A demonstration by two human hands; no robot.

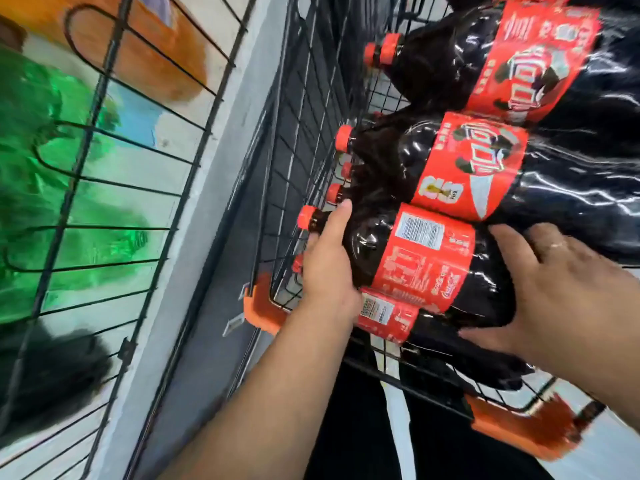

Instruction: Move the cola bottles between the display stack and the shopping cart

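While over cart [304, 140], both hands [329, 265] clasp cola btl [426, 265].

Both forearms are bare, no sleeves showing; the right hand [568, 292] wears a thin ring on one finger.

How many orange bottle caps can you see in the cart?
7 at least: two at top, one mid, two small behind, one by the left hand, one under it. More may be hidden.
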